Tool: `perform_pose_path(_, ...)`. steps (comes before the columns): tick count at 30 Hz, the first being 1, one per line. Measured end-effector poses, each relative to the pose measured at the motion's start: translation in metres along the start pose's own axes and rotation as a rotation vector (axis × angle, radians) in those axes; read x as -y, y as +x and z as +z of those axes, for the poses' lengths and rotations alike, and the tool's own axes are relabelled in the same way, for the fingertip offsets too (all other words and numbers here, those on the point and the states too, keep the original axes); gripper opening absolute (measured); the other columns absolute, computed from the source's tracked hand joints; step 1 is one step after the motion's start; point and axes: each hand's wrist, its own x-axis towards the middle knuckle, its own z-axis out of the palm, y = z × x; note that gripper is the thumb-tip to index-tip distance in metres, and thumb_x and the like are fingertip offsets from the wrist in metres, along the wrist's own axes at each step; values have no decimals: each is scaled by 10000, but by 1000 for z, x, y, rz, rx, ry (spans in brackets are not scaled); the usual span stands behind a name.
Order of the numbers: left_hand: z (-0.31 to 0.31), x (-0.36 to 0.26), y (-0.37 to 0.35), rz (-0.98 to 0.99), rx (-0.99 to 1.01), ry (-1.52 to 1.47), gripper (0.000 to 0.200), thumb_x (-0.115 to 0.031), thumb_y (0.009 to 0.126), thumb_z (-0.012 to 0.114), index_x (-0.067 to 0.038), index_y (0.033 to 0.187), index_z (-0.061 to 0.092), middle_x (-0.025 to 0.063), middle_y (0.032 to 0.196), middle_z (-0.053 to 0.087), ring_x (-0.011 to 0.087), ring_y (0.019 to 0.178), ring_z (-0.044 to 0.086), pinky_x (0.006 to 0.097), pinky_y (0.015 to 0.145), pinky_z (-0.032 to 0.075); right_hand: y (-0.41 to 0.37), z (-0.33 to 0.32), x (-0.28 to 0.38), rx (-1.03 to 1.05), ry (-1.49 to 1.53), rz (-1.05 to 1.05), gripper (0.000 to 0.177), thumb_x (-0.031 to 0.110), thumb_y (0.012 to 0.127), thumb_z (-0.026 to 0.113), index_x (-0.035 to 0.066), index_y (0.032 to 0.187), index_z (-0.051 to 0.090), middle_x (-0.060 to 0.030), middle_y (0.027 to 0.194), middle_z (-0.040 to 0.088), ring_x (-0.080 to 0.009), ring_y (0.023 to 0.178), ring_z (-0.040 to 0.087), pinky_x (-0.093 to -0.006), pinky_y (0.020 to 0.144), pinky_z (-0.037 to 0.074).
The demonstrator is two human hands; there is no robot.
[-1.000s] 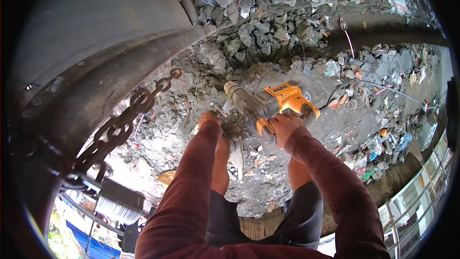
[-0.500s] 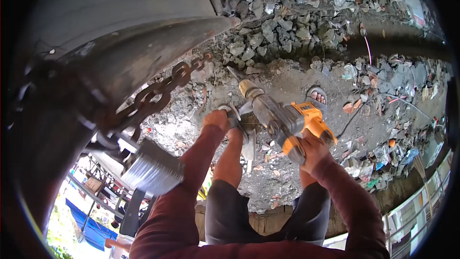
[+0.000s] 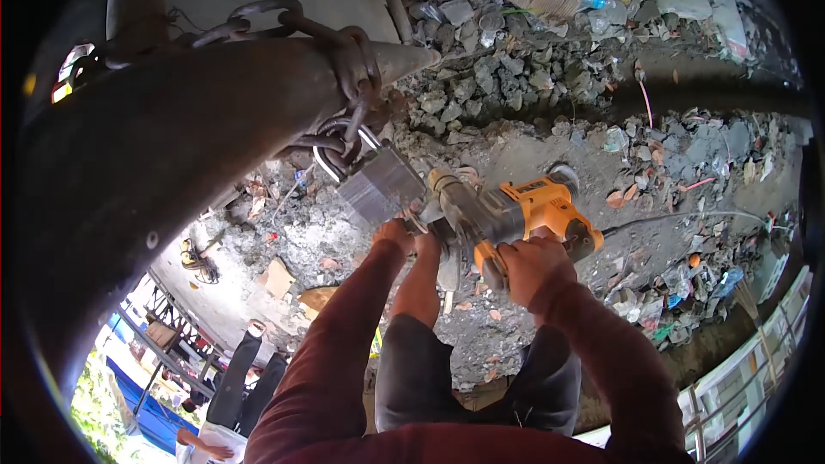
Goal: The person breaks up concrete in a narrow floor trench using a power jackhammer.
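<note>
Drill in right hand

The right hand (image 3: pixel 538 271) has its fingers wrapped around the drill (image 3: pixel 540 206), over the rubble-strewn ground (image 3: pixel 481 339). The left hand (image 3: pixel 394 237) is bent near the hanging padlock (image 3: pixel 384 186); whether its fingers grip anything, I cannot tell. A chain (image 3: pixel 351 64) bears the padlock.

Both my arms reach forward and down in long dark red sleeves, angling inward. My left arm (image 3: pixel 331 331) looks straighter; my right arm (image 3: pixel 614 357) bends at the elbow. My left hand (image 3: pixel 394 236) shows its back, fingertips hidden. My right hand (image 3: pixel 538 271) curls in a closed grip, well apart from the left.
</note>
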Motion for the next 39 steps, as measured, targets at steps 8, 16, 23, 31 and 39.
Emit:
perform_pose_path(8,14,9,41,16,126,-64,531,-340,841,694,-71,1298,666,241,1270,680,380,1213,645,448,1009,524,73,-79,6,177,-131,12,194,223,726,715,122,884,763,-107,835,741,-322,829,740,-449,761,580)
perform_pose_path(16,-27,5,45,-113,151,-39,381,-221,846,656,9,1139,737,275,1207,690,395,1216,637,442,1033,516,104,-105,31,187,-197,14,202,215,735,710,116,899,773,-140,882,761,-317,871,751,-431,788,591)
perform_pose_path(23,36,33,95,-40,163,48,455,-222,835,664,-41,1251,703,227,1322,659,351,1269,621,434,1059,503,102,-89,21,208,-314,35,230,228,730,723,118,925,778,-133,905,767,-316,892,751,-426,797,590)
perform_pose_path(31,11,-2,34,-295,-9,-110,408,-243,866,702,-95,1245,726,153,1333,678,315,1273,630,426,1068,505,85,-74,34,166,-261,16,262,221,739,736,96,965,779,-160,980,764,-327,956,742,-424,848,588)
perform_pose_path(39,-6,-2,8,-287,-81,-143,378,-282,906,696,-115,1244,735,128,1312,696,302,1264,642,427,1040,523,91,-63,41,159,-300,48,294,237,720,740,82,967,782,-173,993,761,-342,974,736,-425,856,590)
